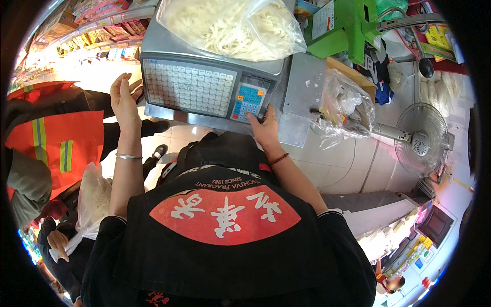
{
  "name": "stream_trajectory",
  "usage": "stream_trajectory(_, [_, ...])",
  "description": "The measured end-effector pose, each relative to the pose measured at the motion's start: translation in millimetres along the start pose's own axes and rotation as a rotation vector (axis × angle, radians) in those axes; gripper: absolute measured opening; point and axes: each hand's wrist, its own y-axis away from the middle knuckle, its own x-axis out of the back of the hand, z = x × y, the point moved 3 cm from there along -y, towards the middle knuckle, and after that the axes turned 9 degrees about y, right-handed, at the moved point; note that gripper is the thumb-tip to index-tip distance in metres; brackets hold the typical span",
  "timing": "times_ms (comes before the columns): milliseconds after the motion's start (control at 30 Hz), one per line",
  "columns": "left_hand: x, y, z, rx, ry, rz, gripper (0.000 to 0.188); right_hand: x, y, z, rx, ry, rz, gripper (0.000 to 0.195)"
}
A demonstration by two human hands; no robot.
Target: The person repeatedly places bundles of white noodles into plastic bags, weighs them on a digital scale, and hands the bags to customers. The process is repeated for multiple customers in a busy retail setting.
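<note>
A clear plastic bag of pale flat noodles (238,28) lies on the metal platform of an electronic weighing scale (188,86). My right hand (264,126) is at the scale's lower right corner, its thumb on the blue number keypad (249,101) and its fingers bent around the edge, holding nothing. Off the scale's left side is my left hand (126,94), raised and empty, with the fingers partly spread. The black apron (222,268) with a red printed panel covers my front.
People stand at the left, one in an orange reflective vest (57,149); a hand there holds a plastic bag (92,199). Right of the scale are a green device (337,30), an open cardboard box (353,76) lined with plastic, and a fan (420,142). Packaged goods fill shelves (103,21) at upper left.
</note>
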Motion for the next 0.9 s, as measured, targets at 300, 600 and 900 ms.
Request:
stream_trajectory(300, [7,8,-3,0.034,0.005,-0.022,0.033,-6,-13,-20,-0.025,0.211,0.122,0.07])
stream_trajectory(600, [-39,11,41,-0.38,-0.042,-0.259,0.043,-2,-15,-40,0.017,0.263,0.288,0.093])
stream_trajectory(900, [-234,-26,152,-0.669,-0.547,-0.837,0.118,-9,-9,-72,-0.39,-0.822,-0.039,0.019])
